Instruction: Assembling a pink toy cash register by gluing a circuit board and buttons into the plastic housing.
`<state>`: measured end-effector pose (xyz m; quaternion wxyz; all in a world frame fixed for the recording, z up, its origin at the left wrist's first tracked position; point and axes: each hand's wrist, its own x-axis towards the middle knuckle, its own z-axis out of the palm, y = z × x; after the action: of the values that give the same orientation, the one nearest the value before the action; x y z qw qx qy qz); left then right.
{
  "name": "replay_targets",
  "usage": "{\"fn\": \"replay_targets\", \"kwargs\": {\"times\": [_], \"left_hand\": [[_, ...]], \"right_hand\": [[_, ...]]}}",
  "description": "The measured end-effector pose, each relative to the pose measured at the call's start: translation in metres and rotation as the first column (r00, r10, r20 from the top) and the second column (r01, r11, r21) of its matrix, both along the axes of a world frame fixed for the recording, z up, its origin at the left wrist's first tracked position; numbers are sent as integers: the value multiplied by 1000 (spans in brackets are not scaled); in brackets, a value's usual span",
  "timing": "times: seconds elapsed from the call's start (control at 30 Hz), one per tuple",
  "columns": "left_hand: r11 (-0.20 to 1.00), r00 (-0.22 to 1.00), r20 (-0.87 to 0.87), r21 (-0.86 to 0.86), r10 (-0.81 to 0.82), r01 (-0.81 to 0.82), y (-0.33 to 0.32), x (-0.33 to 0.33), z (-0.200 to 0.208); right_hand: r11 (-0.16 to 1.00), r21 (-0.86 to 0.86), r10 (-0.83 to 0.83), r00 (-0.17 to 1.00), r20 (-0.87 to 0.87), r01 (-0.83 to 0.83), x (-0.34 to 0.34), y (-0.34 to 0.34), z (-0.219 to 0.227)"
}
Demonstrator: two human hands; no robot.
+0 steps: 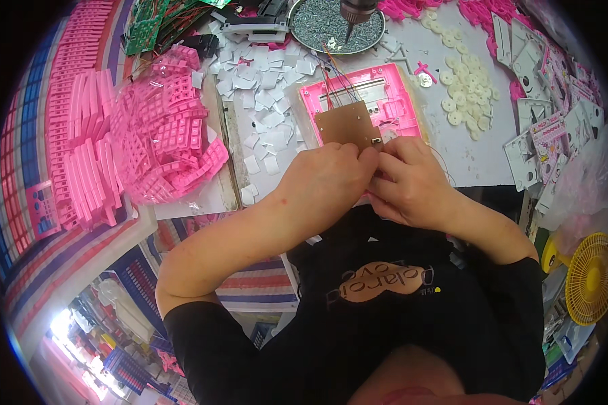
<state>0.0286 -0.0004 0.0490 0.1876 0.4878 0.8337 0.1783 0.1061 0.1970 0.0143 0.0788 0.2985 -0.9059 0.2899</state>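
A brown circuit board is tilted up over a pink plastic housing, with thin coloured wires running from its far side. My left hand is closed on the board's near edge. Right beside it, my right hand has its fingers pinched together by the board's near right corner, next to a small metal part. Whatever lies between those right fingertips is hidden. The housing rests open side up on the table, partly covered by the board and my hands.
An electric screwdriver hangs over a metal dish of screws. White paper pieces and bagged pink key parts lie left. White discs and printed white panels lie right. A yellow fan stands lower right.
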Motion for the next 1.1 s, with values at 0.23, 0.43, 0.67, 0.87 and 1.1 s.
{"fn": "replay_targets", "kwargs": {"times": [0.23, 0.43, 0.67, 0.87, 1.1], "left_hand": [[772, 729, -313, 442, 609, -456, -38, -33, 3], [806, 831, -17, 258, 556, -533, -58, 51, -23], [611, 752, 210, 468, 624, -638, -62, 35, -22], [269, 410, 839, 328, 357, -906, -28, 26, -19], [230, 279, 943, 235, 181, -944, -28, 24, -34]], "right_hand": [[995, 89, -47, 999, -10, 48, 8, -6, 1], [1000, -15, 9, 1000, -9, -9, -1, -5, 4], [994, 109, -17, 999, 31, 13, -6, -17, 7], [970, 197, 126, 987, 104, -144, -9, -9, 17], [967, -5, 250, 944, 216, -255, -18, 9, 8]]}}
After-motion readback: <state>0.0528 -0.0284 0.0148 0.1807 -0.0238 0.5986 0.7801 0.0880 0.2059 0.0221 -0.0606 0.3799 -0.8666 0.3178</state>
